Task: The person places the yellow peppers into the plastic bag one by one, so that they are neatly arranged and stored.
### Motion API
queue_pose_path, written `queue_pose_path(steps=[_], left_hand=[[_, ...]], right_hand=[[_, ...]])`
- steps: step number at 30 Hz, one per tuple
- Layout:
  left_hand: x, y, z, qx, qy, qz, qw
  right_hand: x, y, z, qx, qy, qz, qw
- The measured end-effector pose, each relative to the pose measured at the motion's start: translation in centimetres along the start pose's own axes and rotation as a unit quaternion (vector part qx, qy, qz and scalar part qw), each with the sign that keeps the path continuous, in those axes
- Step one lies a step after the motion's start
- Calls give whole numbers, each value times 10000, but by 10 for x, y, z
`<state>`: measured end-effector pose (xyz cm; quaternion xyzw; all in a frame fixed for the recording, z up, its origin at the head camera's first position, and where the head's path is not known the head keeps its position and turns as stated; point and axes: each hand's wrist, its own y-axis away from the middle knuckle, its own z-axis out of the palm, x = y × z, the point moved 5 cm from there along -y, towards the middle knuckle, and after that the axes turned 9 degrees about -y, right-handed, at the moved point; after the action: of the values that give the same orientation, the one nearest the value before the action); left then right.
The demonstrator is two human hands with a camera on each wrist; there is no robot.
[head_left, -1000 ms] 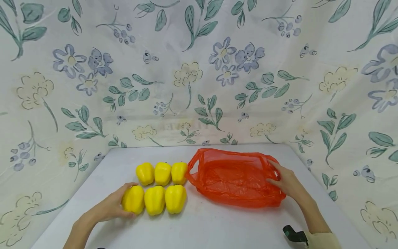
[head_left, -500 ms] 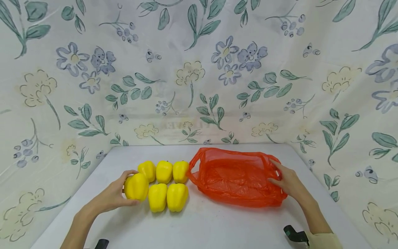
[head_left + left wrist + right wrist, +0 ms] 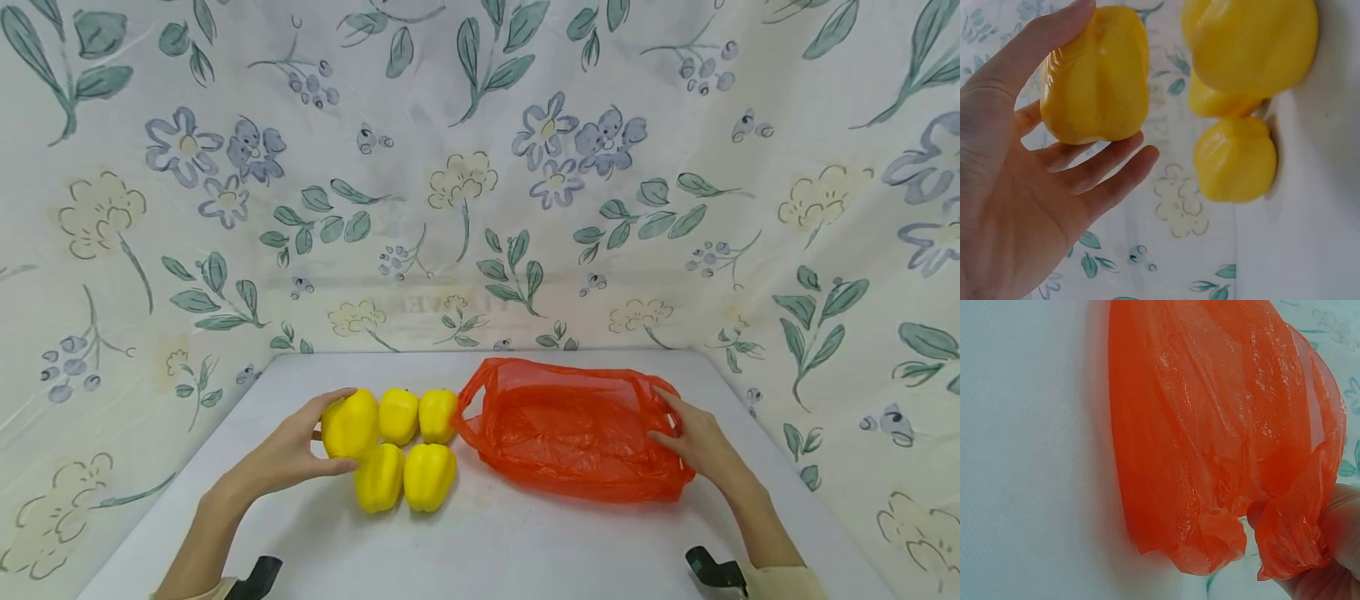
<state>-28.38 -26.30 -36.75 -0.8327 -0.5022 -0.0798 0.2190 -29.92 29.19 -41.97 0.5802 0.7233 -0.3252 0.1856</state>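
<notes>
My left hand (image 3: 296, 446) grips a yellow bell pepper (image 3: 350, 423) between thumb and fingers, raised off the table. In the left wrist view that bell pepper (image 3: 1094, 78) sits against the thumb and fingers, apart from the others. Two front peppers stand close by, one at the left (image 3: 378, 479) and one at the right (image 3: 430, 477). Behind them are a back middle pepper (image 3: 399, 415) and a back right pepper (image 3: 437, 414); the held one covers the back left spot. My right hand (image 3: 697, 433) pinches the right handle of a red plastic bag (image 3: 1210, 425), which lies spread with its mouth open.
The white table (image 3: 510, 550) ends at a floral cloth (image 3: 480, 208) hanging behind and at both sides. The bag's left handle (image 3: 471, 404) lies beside the back right pepper. Dark devices show at both wrists.
My left hand has lifted the front left bell pepper and carried it up and to the right, in front of the back left one. My right hand and the bag stay nearly still.
</notes>
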Motion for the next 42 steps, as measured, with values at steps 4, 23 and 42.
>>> queue_pose_path(steps=[4, 23, 42], left_hand=[[16, -11, 6, 44, 95, 205, 9997], [85, -70, 50, -454, 536, 539, 9961], [143, -122, 105, -1111, 531, 904, 9883]], right_hand=[[0, 0, 0, -6, 38, 21, 10000], [-1, 1, -1, 52, 90, -44, 9999], [-2, 0, 0, 68, 75, 78, 9999]])
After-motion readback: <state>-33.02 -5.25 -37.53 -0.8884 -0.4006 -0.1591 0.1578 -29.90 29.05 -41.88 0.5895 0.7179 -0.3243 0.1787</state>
